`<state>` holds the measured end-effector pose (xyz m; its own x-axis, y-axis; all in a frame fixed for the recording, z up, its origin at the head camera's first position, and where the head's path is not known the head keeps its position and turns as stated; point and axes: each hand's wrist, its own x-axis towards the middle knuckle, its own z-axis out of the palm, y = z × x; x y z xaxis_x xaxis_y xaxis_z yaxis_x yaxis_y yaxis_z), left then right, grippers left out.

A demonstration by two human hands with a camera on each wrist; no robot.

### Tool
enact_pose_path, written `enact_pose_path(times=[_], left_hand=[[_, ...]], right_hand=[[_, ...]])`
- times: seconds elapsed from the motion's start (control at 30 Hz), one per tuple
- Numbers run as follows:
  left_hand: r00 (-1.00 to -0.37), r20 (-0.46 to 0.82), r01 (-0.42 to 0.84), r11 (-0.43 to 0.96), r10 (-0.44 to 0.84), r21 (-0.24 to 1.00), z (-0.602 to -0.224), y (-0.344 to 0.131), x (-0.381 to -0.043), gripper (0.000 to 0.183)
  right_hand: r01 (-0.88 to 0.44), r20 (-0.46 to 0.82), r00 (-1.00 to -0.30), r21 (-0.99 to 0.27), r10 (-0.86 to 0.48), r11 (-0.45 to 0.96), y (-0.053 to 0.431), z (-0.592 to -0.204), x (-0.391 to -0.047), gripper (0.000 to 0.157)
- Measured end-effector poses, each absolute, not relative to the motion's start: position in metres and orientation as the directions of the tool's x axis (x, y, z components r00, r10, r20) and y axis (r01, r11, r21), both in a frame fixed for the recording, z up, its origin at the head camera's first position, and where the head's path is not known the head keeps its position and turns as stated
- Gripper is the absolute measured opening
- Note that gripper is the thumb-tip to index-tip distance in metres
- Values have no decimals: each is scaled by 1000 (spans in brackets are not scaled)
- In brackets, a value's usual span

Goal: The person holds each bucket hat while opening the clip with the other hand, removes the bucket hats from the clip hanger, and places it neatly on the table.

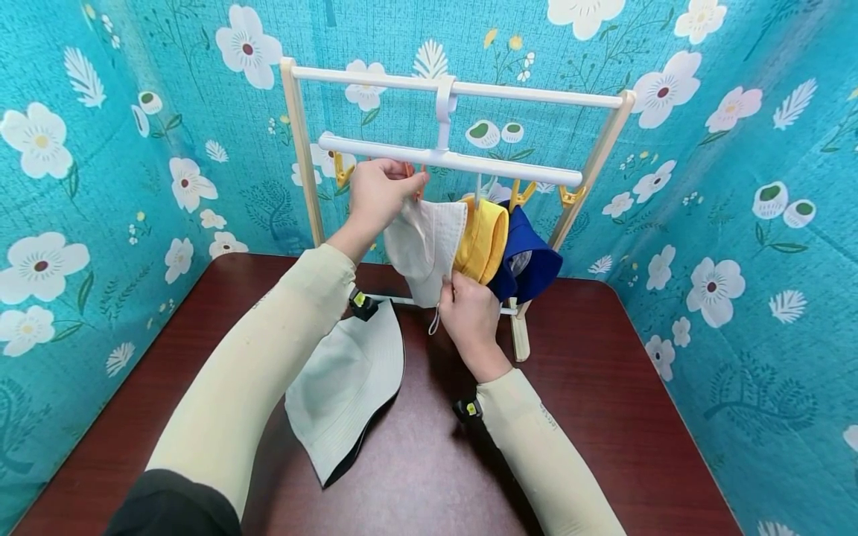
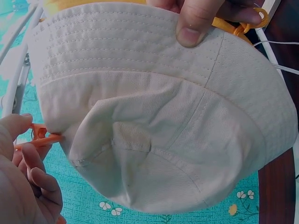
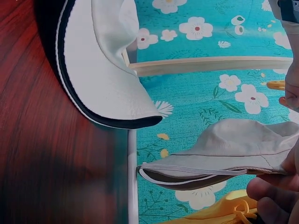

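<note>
Two hands (image 1: 377,197) (image 1: 471,307) — right grips beige hat (image 1: 434,249); left pinches clip (image 2: 46,139), seemingly touching hat.

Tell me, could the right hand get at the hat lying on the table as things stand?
Probably, if it lets go first: the right hand grips the beige hat by its brim. Bare table lies between it and the pale hat, whose right edge looks uncovered.

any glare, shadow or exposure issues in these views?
Head: pale sheen on the table, dark shadow beside the right forearm; left wrist: upper-left corner washed out, beige hat stitching legible; right wrist: white hat very bright, lower-left tabletop dark.
</note>
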<state>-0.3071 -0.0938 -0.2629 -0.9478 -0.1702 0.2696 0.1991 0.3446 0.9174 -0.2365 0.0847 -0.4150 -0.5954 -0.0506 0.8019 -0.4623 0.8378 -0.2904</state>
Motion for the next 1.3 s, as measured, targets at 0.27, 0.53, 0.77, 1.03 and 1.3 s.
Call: enact_pose_path(times=[0.27,0.53,0.77,1.03,1.3], left_hand=[[-953,247,169,364,-178,916,-262,-93,-306,29],[-956,238,160,373,-172,914,-261,-92,-306,29],[-953,255,185,353,-163,917,-263,-93,-307,25],[-949,266,191,362,-172,913,-263,-94,-308,27],[-948,266,181,392,-174,902,-263,-93,-308,27]], right_hand=[[-458,791,-609,-296,-54,838,87,-417,-235,35],[-465,784,-618,-299,-63,833,92,-416,-231,31],[-485,799,-597,-287,-73,826,96,-419,-229,35],[-482,809,-583,-269,-76,834,101,-420,-225,33],[-477,831,-552,-244,-72,844,107,-421,-224,26]])
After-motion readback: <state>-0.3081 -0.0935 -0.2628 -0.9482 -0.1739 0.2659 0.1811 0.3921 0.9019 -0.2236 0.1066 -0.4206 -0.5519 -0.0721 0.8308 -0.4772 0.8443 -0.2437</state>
